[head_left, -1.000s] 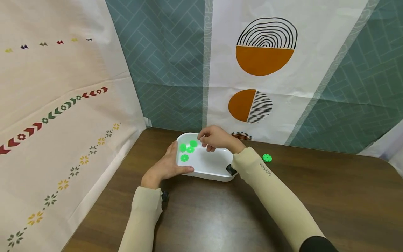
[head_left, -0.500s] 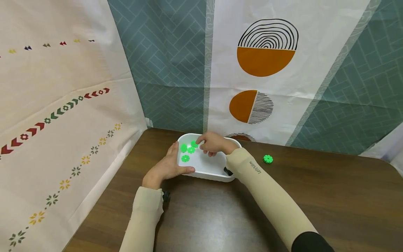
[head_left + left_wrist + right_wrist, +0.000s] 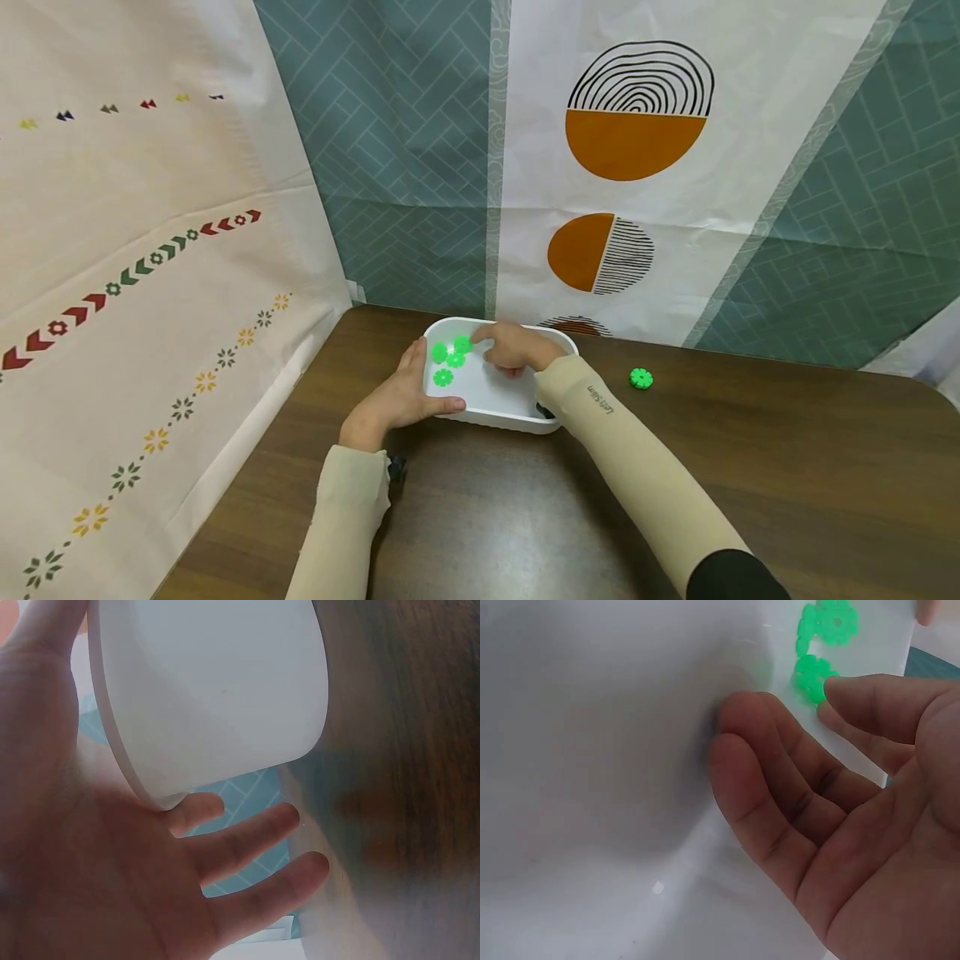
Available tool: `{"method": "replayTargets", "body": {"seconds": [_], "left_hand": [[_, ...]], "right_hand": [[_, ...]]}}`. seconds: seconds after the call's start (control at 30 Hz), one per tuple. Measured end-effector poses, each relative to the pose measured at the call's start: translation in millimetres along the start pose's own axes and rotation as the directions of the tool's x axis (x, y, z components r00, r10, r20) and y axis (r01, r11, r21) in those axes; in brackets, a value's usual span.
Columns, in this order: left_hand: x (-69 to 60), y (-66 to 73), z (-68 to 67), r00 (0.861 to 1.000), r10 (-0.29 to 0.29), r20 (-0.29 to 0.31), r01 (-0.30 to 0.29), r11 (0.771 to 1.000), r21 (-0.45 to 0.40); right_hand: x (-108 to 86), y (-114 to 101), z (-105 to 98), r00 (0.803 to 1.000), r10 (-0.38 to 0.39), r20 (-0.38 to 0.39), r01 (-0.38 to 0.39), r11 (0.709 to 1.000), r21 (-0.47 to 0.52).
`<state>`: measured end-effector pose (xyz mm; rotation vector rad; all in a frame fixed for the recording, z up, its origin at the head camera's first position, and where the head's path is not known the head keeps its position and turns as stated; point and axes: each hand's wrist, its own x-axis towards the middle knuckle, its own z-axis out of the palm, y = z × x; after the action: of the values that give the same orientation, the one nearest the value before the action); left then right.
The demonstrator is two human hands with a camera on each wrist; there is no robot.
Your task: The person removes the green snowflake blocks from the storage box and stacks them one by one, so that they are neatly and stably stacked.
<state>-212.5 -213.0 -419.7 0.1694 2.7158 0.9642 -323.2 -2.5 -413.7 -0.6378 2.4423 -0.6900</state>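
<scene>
A white plastic tray [image 3: 495,418] stands on the table with several green flower-shaped interlocking discs [image 3: 443,377] at its left end. My left hand [image 3: 397,389] holds that end, thumb over the front rim and fingers along the side. In the left wrist view, the fingers [image 3: 247,840] spread beside the tray wall [image 3: 225,690]. My right hand [image 3: 517,344] reaches inside the tray, thumb and index finger pinching the edge of a green disc [image 3: 812,678]. Its other fingers curl close to the tray's white surface [image 3: 630,750].
To the right of the tray, a green disc [image 3: 641,379], perhaps a small stack, lies on the brown wooden table [image 3: 480,508]. Patterned curtains [image 3: 405,167] hang behind the table. A white cloth [image 3: 150,333] with printed motifs hangs along the left.
My right hand has moved lower into the tray, and its thumb and index finger have closed on a disc at the left end. The left hand keeps its place on the tray.
</scene>
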Motion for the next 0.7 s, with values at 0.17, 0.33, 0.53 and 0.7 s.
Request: {"method": "replayTargets", "body": {"seconds": [0.17,0.33,0.53,0.7], "left_hand": [[-0.7,-0.7,1.1,1.000,0.007,-0.005,-0.007,1.000,-0.001],[-1.1,-2.0,0.9,1.000,0.010,-0.003,-0.010,1.000,-0.001],[0.4,-2.9,1.5,1.000,0.000,0.010,0.000,1.000,-0.005],[1.9,-2.9,1.3,1.000,0.002,0.010,-0.002,1.000,-0.012]], "right_hand": [[3.0,-0.6,4.8,0.999,-0.039,-0.033,0.037,0.998,-0.045],[6.9,-4.3,9.7,0.987,-0.134,-0.091,0.117,0.978,-0.173],[10.5,-3.7,15.0,0.980,-0.184,-0.080,0.153,0.944,-0.293],[10.5,-1.3,15.0,0.982,-0.166,-0.087,0.124,0.926,-0.356]]}}
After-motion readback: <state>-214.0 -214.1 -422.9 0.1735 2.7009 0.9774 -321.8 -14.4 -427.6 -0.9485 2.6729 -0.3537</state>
